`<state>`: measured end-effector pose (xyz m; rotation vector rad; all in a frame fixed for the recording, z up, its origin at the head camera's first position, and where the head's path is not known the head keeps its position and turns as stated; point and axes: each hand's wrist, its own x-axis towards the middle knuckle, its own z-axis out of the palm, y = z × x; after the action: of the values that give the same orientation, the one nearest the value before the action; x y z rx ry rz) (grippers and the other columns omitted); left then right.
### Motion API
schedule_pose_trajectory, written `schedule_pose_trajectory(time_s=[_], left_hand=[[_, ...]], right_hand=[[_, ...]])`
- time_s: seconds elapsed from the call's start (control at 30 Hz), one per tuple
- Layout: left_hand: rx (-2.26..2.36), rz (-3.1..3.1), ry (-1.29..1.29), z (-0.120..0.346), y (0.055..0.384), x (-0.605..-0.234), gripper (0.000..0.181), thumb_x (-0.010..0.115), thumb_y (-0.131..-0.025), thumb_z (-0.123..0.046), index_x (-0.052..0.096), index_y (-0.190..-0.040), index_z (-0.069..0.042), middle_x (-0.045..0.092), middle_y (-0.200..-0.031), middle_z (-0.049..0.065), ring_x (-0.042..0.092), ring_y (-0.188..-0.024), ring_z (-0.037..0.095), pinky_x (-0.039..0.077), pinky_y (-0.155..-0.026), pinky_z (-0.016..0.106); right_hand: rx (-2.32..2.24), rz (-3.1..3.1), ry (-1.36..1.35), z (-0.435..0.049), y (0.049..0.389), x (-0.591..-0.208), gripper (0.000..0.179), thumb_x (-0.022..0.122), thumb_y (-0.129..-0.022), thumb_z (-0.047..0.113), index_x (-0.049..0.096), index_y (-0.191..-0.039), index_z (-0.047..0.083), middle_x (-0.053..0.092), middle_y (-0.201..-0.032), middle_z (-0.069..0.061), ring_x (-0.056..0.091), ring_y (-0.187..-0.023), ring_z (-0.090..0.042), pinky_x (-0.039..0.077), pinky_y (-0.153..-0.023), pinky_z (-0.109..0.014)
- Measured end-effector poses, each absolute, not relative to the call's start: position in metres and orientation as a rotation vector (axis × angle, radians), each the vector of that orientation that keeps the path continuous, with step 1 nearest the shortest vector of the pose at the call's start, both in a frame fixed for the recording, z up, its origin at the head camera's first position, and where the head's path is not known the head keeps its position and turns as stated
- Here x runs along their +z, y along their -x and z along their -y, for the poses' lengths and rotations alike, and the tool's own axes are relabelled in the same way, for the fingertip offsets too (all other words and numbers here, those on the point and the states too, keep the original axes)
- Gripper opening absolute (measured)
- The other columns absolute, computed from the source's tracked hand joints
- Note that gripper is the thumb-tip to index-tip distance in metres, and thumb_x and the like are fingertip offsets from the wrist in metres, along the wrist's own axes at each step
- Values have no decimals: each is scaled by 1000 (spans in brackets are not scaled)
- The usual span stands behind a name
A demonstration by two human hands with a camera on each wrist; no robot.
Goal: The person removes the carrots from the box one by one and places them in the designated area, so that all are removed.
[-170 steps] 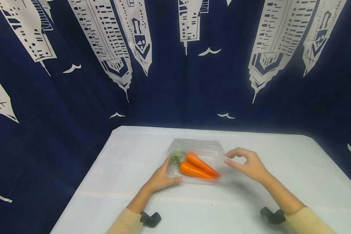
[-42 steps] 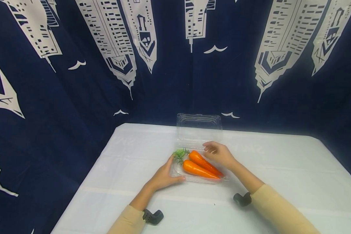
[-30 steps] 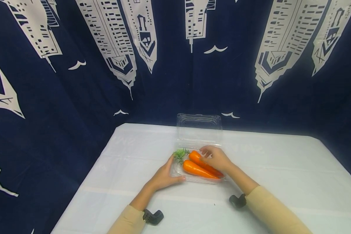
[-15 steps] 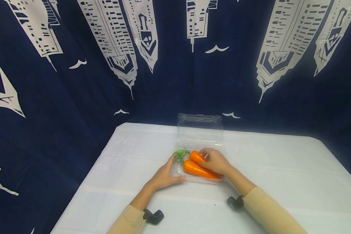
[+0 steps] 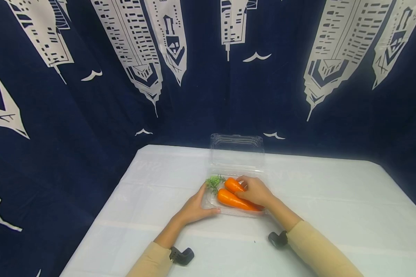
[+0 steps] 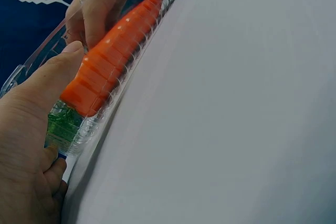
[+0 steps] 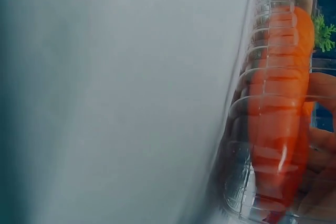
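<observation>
Two orange carrots with green tops (image 5: 213, 182) lie side by side in a clear plastic clamshell container (image 5: 237, 212). Its lid (image 5: 237, 152) stands raised at the back. My left hand (image 5: 194, 207) holds the container's left end, the thumb at the front rim and the fingers along the side. My right hand (image 5: 257, 191) reaches into the container and grips the rear carrot (image 5: 230, 184) around its middle; that hand covers the rear carrot's thin end. The front carrot (image 5: 236, 201) lies just before it. In the right wrist view, the ribbed wall shows a carrot (image 7: 278, 98) behind it.
The container stands on a white-covered table (image 5: 152, 219). Behind it hangs a dark blue cloth (image 5: 201, 111) printed with white buildings and birds. Dark devices (image 5: 182, 256) are worn on both wrists.
The lid has swung from lower over the container to upright at the back. My right hand has come from the right side into the container and taken hold of the rear carrot. My left hand stays.
</observation>
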<state>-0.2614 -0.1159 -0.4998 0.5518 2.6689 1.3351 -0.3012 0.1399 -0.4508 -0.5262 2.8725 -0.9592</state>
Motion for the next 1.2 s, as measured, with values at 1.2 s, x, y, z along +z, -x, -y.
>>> schedule_pose_trajectory(time_s=[1.2], left_hand=[[1332, -2671, -553, 116, 262, -499, 114, 77, -76, -56, 11, -158, -14, 31, -155, 16, 34, -138, 39, 31, -109, 57]], right_hand=[[-1496, -3005, 365, -149, 294, -442, 45, 76, -83, 21, 61, -122, 5, 67, -100, -13, 59, -86, -27, 52, -72, -35]])
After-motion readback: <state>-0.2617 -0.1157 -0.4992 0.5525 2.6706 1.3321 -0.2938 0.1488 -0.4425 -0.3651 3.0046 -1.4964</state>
